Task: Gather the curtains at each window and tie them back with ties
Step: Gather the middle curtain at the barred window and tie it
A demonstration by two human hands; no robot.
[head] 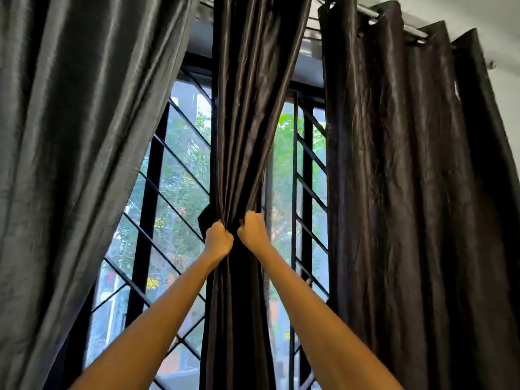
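A dark brown satin curtain [247, 108] hangs in the middle of the window, bunched into a narrow column. My left hand [219, 240] grips its folds from the left at about mid height. My right hand [252, 231] grips the same bunch from the right, close beside the left hand. A dark flap of fabric [206, 219] sticks out just left of the bunch, behind my left hand; whether it is a tie I cannot tell.
A grey curtain [70, 136] hangs at the left and another dark brown curtain [408, 178] at the right, both on a metal rod [365, 11]. Behind them is a window with a black diagonal grille [174, 198] and trees outside.
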